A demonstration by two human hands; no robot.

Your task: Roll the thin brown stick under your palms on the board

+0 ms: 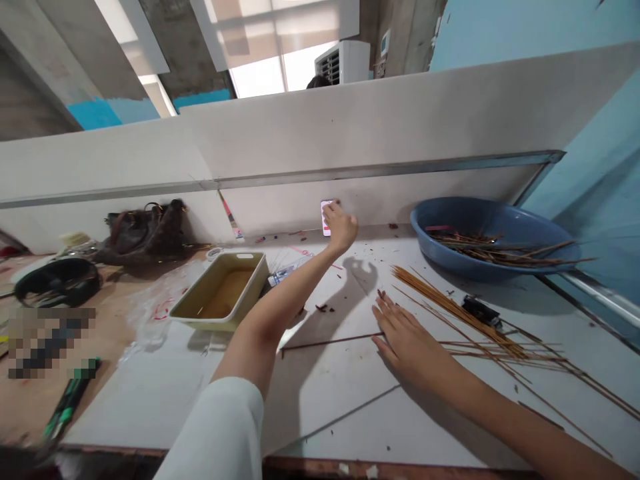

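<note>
My left hand [343, 227] reaches to the back of the table, its fingertips at the lit screen of a smartphone [327, 231] that leans upright against the white partition. Its fingers are partly bent and do not wrap round the phone. Palm down, my right hand [403, 333] rests on the white tabletop with its fingers stretched out. A thin dark stick [330, 342] runs from the left up to its thumb; whether it continues underneath is hidden. Just right of this hand lies a bundle of thin brown sticks [450, 303], with more loose ones below it.
A blue basin [425, 243] holding dark sticks stands at the back right, near a small black object [481, 311]. Left of my left arm is a cream plastic tub [200, 325] with brownish liquid. Farther left are a brown handbag [145, 237], black headphones [57, 283] and a green-and-black tool [73, 397].
</note>
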